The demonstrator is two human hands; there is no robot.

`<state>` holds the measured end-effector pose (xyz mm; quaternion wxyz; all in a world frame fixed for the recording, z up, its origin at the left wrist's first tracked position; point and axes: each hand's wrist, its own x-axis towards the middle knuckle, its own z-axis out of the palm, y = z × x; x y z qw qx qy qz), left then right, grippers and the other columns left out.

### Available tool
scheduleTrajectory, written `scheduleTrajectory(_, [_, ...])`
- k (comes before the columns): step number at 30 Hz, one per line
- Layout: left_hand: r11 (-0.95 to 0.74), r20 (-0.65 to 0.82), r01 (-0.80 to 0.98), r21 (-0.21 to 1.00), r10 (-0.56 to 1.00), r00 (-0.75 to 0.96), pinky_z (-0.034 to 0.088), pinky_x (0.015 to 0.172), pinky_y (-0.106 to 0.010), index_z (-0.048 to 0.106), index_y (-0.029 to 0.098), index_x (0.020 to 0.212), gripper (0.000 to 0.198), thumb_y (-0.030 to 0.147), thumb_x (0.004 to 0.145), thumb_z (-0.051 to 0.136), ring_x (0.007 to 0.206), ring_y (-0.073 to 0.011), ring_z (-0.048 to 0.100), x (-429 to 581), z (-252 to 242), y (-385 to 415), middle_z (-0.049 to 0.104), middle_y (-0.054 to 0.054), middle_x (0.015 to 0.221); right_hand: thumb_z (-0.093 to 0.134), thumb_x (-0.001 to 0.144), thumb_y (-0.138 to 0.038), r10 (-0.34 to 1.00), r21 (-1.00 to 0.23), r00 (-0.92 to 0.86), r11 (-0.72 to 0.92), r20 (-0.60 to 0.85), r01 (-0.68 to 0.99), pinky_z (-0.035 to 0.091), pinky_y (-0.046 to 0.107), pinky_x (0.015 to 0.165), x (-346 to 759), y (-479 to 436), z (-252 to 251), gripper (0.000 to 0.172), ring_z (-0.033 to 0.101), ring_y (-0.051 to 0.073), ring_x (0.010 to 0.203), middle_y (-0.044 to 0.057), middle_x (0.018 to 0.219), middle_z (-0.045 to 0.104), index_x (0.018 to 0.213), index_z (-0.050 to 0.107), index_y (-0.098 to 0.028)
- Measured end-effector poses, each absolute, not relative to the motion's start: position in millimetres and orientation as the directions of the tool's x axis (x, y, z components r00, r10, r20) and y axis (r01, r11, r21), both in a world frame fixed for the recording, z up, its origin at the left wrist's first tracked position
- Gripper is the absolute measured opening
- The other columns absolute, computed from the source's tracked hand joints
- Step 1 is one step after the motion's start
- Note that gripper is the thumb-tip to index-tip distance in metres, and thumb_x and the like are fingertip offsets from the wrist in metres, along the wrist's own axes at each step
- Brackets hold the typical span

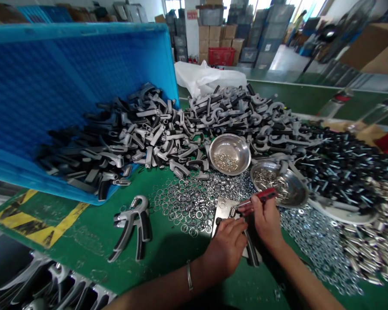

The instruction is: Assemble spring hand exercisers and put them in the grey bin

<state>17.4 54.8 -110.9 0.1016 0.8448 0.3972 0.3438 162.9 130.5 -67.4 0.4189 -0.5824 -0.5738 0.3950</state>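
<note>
My left hand [226, 247] is closed around a hand grip strengthener [252, 249], pressing it on a metal plate [224, 207]. A coil spring [233, 211] shows just beyond my fingers; much of the strengthener is hidden under them. My right hand [267, 221] is wrapped round a red-handled tool [261, 196]. Its thin metal tip points left and lies close to the spring; whether they touch I cannot tell. To the left, another hand grip strengthener [132, 226] with its spring fitted lies on the green table [93, 241].
Loose rings [184, 206] spread beyond the plate. Two metal bowls [230, 144] hold small parts. Grey-black handles [161, 133] pile up at the back and spill from a blue crate [84, 60]. Black knobs [339, 163], nuts [320, 245] and metal sleeves [371, 241] lie right.
</note>
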Motion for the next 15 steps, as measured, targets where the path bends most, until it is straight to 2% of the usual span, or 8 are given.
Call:
scheduleTrajectory(4, [-0.656, 0.478, 0.594, 0.464, 0.751, 0.456, 0.039, 0.112, -0.045, 0.064, 0.012, 0.099, 0.020, 0.018, 0.100, 0.045, 0.134, -0.0248, 0.049, 16.4, -106.7, 54.7, 0.062, -0.013, 0.133, 0.047, 0.097, -0.056, 0.998, -0.937, 0.051, 0.008, 0.027, 0.349, 0.060, 0.041, 0.060, 161.1, 131.5, -66.9, 0.029, 0.074, 0.028, 0.067, 0.012, 0.088, 0.077, 0.100, 0.043, -0.027])
scheduleTrajectory(8, [-0.653, 0.446, 0.600, 0.463, 0.756, 0.479, 0.038, 0.114, -0.045, 0.064, 0.012, 0.099, 0.023, 0.017, 0.101, 0.042, 0.135, -0.0248, 0.048, 14.4, -102.4, 54.1, 0.061, -0.013, 0.134, 0.046, 0.097, -0.056, 0.997, -0.941, 0.076, 0.005, 0.033, 0.340, 0.060, 0.040, 0.058, 158.5, 131.2, -64.8, 0.030, 0.073, 0.027, 0.064, 0.011, 0.084, 0.077, 0.098, 0.043, -0.027])
scheduleTrajectory(12, [-0.657, 0.443, 0.605, 0.449, 0.752, 0.488, 0.037, 0.115, -0.045, 0.064, 0.012, 0.100, 0.022, 0.018, 0.100, 0.042, 0.135, -0.0253, 0.047, 13.1, -100.8, 54.0, 0.060, -0.013, 0.134, 0.044, 0.098, -0.056, 0.996, -0.893, 0.064, 0.023, 0.058, 0.450, 0.059, 0.038, 0.062, 158.5, 128.7, -66.6, 0.029, 0.073, 0.026, 0.064, 0.007, 0.078, 0.076, 0.098, 0.043, -0.027])
scheduleTrajectory(15, [-0.665, 0.428, 0.612, 0.428, 0.746, 0.511, 0.036, 0.116, -0.044, 0.064, 0.012, 0.098, 0.021, 0.017, 0.099, 0.043, 0.133, -0.0253, 0.050, 13.3, -97.1, 53.6, 0.063, -0.013, 0.127, 0.044, 0.097, -0.057, 0.996, -0.793, 0.007, 0.069, 0.092, 0.605, 0.056, 0.039, 0.061, 157.0, 129.9, -69.8, 0.031, 0.073, 0.029, 0.065, 0.008, 0.075, 0.075, 0.098, 0.042, -0.026])
